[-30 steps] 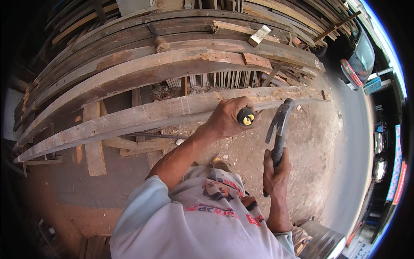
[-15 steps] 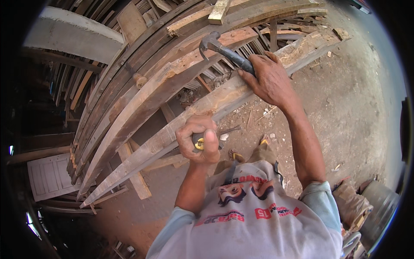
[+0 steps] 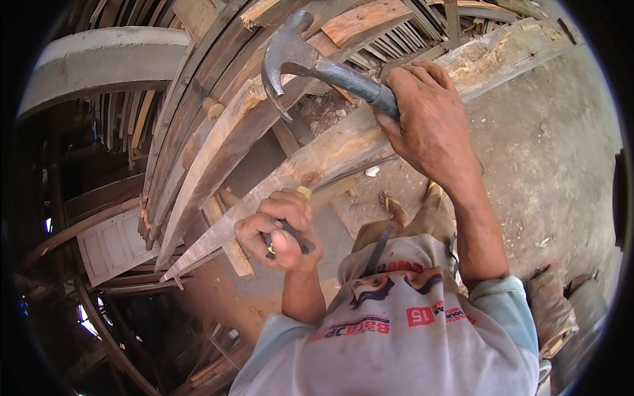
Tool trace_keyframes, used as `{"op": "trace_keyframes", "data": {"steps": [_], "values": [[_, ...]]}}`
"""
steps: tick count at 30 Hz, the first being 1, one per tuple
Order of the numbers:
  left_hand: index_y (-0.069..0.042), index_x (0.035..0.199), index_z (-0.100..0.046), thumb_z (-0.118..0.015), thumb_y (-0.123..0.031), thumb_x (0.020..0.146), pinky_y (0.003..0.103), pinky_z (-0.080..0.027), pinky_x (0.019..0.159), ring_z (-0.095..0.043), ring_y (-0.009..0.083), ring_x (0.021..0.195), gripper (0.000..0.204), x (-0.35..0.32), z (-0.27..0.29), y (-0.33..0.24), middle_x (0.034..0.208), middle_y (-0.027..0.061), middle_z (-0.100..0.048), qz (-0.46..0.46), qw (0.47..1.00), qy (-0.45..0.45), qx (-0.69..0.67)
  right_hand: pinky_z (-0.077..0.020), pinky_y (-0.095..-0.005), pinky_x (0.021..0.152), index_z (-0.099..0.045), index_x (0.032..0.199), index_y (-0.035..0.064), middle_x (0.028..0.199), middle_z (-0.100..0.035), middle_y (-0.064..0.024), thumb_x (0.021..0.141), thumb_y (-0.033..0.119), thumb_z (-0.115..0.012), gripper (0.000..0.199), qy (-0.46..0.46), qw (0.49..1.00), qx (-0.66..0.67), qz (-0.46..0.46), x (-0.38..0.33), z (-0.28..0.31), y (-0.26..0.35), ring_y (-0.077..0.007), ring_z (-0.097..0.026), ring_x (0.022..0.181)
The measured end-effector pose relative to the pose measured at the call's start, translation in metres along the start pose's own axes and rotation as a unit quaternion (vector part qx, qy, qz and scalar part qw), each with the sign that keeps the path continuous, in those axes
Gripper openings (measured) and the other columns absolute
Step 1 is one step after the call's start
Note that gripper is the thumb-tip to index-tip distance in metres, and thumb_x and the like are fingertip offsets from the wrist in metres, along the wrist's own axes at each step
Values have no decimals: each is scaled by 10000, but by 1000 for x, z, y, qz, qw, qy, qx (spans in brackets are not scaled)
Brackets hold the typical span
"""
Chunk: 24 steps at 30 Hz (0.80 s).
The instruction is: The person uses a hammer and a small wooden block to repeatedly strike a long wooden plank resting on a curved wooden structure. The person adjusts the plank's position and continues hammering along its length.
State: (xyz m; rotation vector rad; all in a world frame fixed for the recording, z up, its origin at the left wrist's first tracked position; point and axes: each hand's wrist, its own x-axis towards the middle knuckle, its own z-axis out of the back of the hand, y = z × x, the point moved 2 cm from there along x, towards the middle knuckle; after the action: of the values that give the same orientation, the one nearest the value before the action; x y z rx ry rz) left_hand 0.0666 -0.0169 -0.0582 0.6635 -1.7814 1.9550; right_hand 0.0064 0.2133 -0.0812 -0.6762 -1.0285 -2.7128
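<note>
My right hand (image 3: 429, 119) is closed around the dark grip of a claw hammer (image 3: 340, 76). The hammer's metal head points up and left, its claw curving downward, over the stacked timbers. Closer to my body, my left hand (image 3: 281, 231) is wrapped around a small black-and-yellow tool (image 3: 304, 192). Fingers and thumb cover most of that tool, so its exact kind is hidden. A thin dark rod (image 3: 363, 167) shows just beyond this fist; whether it belongs to the tool I cannot tell. Both hands are over or beside a long tapered wooden beam (image 3: 356, 135) lying diagonally.
Several curved planks (image 3: 211, 155) are stacked beyond the beam. A pale concrete beam (image 3: 112, 59) is at upper left, with a white panelled door (image 3: 115, 244) below. Wood scraps lie about the dirt floor (image 3: 528, 178). A brown sack (image 3: 551, 307) stands at lower right.
The hammer has come closer and looks larger, still in my right hand. My left hand has shifted left and lower, turning the black-and-yellow tool. The whole view has also shifted.
</note>
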Motion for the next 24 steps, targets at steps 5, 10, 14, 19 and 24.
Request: {"op": "trace_keyframes", "data": {"steps": [5,10,14,19,24], "values": [[-89,956,-368,-515,-245,1010,335,-437,536,-435,167,567,221,12,-5,-1,643,74,-435,22,1000,5,4,-465,-477,1033,-548,916,13,805,-660,-176,746,87,-809,320,-23,1000,-4,7,0,-4,1,-361,-649,918],[-77,936,-377,-503,-219,991,328,-427,511,-419,175,543,198,29,-6,-1,623,78,-425,67,998,-2,14,-470,-480,1021,-544,909,17,792,-645,-164,755,69,-796,300,-18,1000,1,3,0,-3,2,-363,-650,910],[-63,937,-405,-514,-225,989,327,-444,519,-441,175,552,202,37,-3,2,631,85,-450,104,994,6,19,-473,-481,1014,-547,901,21,794,-647,-162,772,69,-789,278,-28,1000,-3,4,0,-3,3,-360,-656,917],[-38,938,-451,-510,-207,987,329,-470,530,-472,165,575,185,48,-1,8,649,94,-487,119,992,18,42,-482,-479,1020,-553,895,21,783,-643,-170,792,78,-781,257,-44,999,-1,15,-2,-6,5,-360,-667,904],[-28,894,-503,-558,-184,953,277,-456,544,-530,116,556,175,45,0,11,651,92,-586,99,995,6,15,-489,-480,1025,-564,889,24,777,-635,-178,814,85,-767,225,-34,999,-37,12,-4,-6,8,-370,-669,877]]}}
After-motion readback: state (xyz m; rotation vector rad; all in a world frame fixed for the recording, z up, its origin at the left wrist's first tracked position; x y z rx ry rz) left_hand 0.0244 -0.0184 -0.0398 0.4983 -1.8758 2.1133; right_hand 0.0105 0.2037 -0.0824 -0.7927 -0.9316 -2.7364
